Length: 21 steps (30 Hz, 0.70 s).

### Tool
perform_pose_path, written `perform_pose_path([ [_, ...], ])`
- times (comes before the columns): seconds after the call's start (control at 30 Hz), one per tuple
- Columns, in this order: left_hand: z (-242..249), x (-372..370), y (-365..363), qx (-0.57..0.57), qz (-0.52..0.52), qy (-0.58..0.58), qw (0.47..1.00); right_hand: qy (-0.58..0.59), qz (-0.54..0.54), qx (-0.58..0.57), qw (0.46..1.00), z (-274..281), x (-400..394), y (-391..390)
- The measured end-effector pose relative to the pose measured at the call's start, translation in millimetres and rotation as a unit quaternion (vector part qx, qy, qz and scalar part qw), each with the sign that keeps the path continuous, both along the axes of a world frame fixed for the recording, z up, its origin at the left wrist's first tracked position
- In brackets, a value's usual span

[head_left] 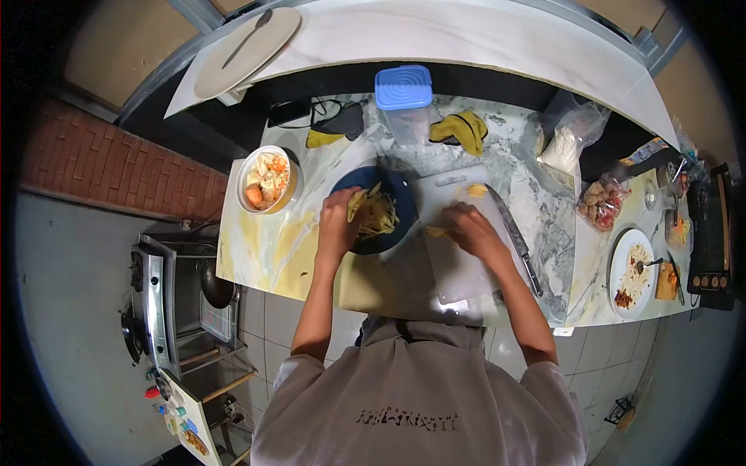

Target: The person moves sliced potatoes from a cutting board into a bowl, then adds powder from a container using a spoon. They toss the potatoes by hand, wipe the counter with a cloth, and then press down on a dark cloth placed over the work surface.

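Observation:
My left hand (338, 223) is at the left rim of a dark blue bowl (400, 185), its fingers curled round some pale yellow strips that look like cut potato. More potato strips (379, 217) lie loose inside the bowl. Over the white cutting board (464, 276), my right hand (472, 228) has its fingers bent down together, with pale yellow pieces (437, 231) showing at the fingertips. A few other pieces (477, 189) rest near the board's top edge. Along the board's right side lies a large knife (514, 237), untouched, handle toward me.
A tub of chopped vegetables (266, 180) stands left. Behind are a blue-lidded container (403, 93) and yellow-black gloves (462, 132). At right are a bag of white powder (566, 147), a bag of reddish bulbs (602, 200) and a white plate of chopped food (633, 272).

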<state>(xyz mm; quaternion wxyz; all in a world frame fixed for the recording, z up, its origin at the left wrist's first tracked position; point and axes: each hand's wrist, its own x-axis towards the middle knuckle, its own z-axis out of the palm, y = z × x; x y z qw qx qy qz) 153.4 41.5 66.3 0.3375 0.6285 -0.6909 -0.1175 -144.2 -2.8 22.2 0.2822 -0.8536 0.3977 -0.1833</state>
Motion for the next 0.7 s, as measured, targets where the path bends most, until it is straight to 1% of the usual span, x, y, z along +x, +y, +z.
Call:
perform_pose_path([
  [0.03, 4.1, -5.7, 0.6, -0.018, -0.005, -0.029, 0.999, 0.001, -0.002, 0.002, 1.0, -5.1, -2.2, 3.3],
  [0.07, 7.8, -14.0, 1.4, -0.016, -0.006, -0.028, 0.999, 0.03, 0.002, 0.011, 0.999, -10.7, -2.0, 6.7],
  [0.1, 12.1, -26.1, 2.3, 0.005, -0.029, 0.019, 0.999, 0.058, 0.007, 0.021, 0.998, -12.9, -1.1, 9.4],
  [0.13, 12.1, -38.7, 3.7, 0.027, -0.05, 0.066, 0.996, 0.07, 0.045, -0.016, 0.996, -11.7, -0.8, 7.9],
  [0.17, 8.7, -52.4, 5.2, 0.028, -0.049, 0.067, 0.996, 0.071, 0.047, -0.015, 0.996, -11.9, 1.8, 7.0],
  [0.23, 2.7, -81.5, 8.8, 0.068, -0.096, 0.126, 0.985, 0.164, 0.084, -0.031, 0.982, -13.1, 5.9, 4.7],
  [0.27, -2.8, -91.8, 10.2, 0.067, -0.093, 0.126, 0.985, 0.164, 0.087, -0.032, 0.982, -30.7, 1.0, 3.3],
  [0.3, -12.1, -100.1, 11.2, 0.042, -0.111, 0.082, 0.99, 0.136, 0.092, -0.099, 0.981, -59.7, -5.9, 1.5],
  [0.33, -20.4, -107.3, 12.2, 0.016, -0.126, 0.038, 0.991, 0.108, 0.097, -0.166, 0.975, -68.0, -11.0, 0.5],
  [0.37, -28.4, -113.7, 14.2, 0.016, -0.121, 0.039, 0.992, 0.108, 0.102, -0.167, 0.975, -75.7, -19.1, 1.3],
  [0.43, -43.1, -122.8, 17.6, 0.037, -0.129, -0.088, 0.987, 0.116, 0.127, -0.238, 0.956, -71.5, -29.7, 2.7],
  [0.47, -59.6, -123.8, 20.1, 0.037, -0.127, -0.087, 0.987, 0.116, 0.13, -0.238, 0.956, -72.1, -33.7, 2.9],
  [0.5, -80.4, -124.3, 22.1, -0.002, -0.125, -0.106, 0.986, 0.072, 0.125, -0.226, 0.963, -73.4, -37.9, 3.0],
  [0.53, -85.5, -127.5, 21.7, -0.042, -0.124, -0.125, 0.983, 0.029, 0.119, -0.215, 0.969, -75.0, -41.9, 1.6],
  [0.57, -89.9, -129.6, 22.5, -0.045, -0.125, -0.125, 0.983, 0.03, 0.118, -0.217, 0.968, -77.8, -45.1, 1.6],
  [0.63, -87.1, -130.7, 20.5, -0.014, -0.133, -0.09, 0.987, 0.045, 0.132, -0.303, 0.943, -80.3, -48.5, 2.4],
  [0.67, -88.1, -130.6, 19.8, -0.016, -0.137, -0.091, 0.986, 0.047, 0.128, -0.305, 0.943, -82.1, -49.7, 5.4],
  [0.7, -91.1, -129.5, 18.7, -0.005, -0.136, -0.082, 0.987, 0.065, 0.114, -0.259, 0.957, -75.0, -46.0, 9.6],
])
